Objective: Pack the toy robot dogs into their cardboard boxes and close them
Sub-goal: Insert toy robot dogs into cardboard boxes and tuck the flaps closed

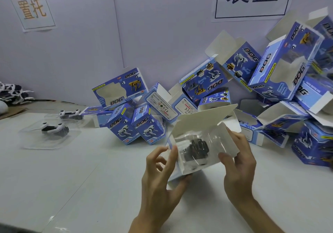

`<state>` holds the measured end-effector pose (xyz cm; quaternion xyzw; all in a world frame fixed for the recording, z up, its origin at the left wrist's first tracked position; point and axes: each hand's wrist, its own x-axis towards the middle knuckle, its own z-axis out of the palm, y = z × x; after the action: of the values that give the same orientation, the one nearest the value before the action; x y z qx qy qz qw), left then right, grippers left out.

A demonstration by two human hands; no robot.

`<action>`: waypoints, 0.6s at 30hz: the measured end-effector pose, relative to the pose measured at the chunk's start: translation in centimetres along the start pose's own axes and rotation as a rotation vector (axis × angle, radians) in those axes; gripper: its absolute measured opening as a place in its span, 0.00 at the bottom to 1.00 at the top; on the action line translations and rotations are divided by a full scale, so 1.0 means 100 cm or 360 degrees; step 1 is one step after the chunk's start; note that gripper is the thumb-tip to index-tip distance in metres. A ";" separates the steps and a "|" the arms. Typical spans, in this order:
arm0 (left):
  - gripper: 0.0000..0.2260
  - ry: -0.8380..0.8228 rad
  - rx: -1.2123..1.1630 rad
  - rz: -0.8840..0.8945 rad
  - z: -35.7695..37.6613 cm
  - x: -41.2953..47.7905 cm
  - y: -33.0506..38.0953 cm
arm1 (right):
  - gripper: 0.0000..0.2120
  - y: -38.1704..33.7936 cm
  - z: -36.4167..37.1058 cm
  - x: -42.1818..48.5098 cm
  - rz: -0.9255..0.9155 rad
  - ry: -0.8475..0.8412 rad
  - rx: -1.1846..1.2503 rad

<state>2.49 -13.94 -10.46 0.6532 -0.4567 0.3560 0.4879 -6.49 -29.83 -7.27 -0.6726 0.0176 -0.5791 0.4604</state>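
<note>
Between the fingers (pixel 173 158), a black toy dog (pixel 195 150) sits in a white-lined blue box (pixel 201 124); beyond them, blue printed boxes (pixel 122 88) crowd the white counter (pixel 72 178).

Bright even light, soft blur, edges warped

Single head-worn wide-angle view, tilted forward-down; left hand (pixel 158 175), right hand (pixel 237 164) close below; wall (pixel 162 25) beyond.

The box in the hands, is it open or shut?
Open: the held box has its lid flap raised, and the black toy dog shows inside.
</note>
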 end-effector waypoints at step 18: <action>0.26 0.0081 0.0360 0.0451 0.002 0.002 0.002 | 0.31 0.004 0.001 -0.001 -0.0058 -0.0016 -0.0103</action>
<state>2.35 -14.21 -10.28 0.6237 -0.4888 0.4867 0.3676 -6.23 -29.96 -7.62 -0.6903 0.0219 -0.5830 0.4279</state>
